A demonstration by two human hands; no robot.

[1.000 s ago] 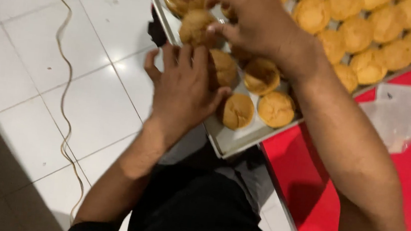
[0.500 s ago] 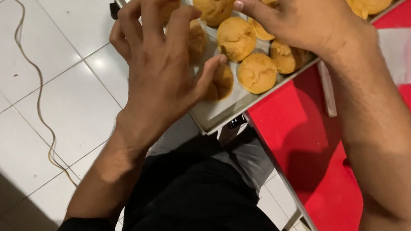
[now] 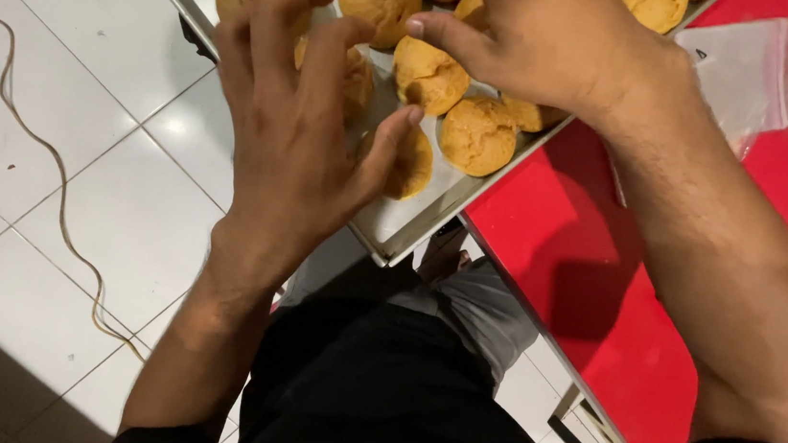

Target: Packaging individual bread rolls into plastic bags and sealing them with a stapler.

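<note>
From the head view, my left hand [image 3: 291, 144] hovers over the near corner of the metal tray [image 3: 393, 236], fingers spread loose, holding nothing, thumb touching a golden bun [image 3: 411, 163]. My right hand [image 3: 536, 43] lies over the buns further in; what its fingers hold I cannot tell. The tray sits on the red counter [image 3: 592, 269], a clear plastic bag [image 3: 745, 77] beside it.

Red table [image 3: 592, 269] w/ clear plastic bags [image 3: 750, 78] on it, thin cord [image 3: 44, 159] across white tiled floor [image 3: 74, 248].

Head camera, steep downward view, close above hands [image 3: 405, 107]
</note>
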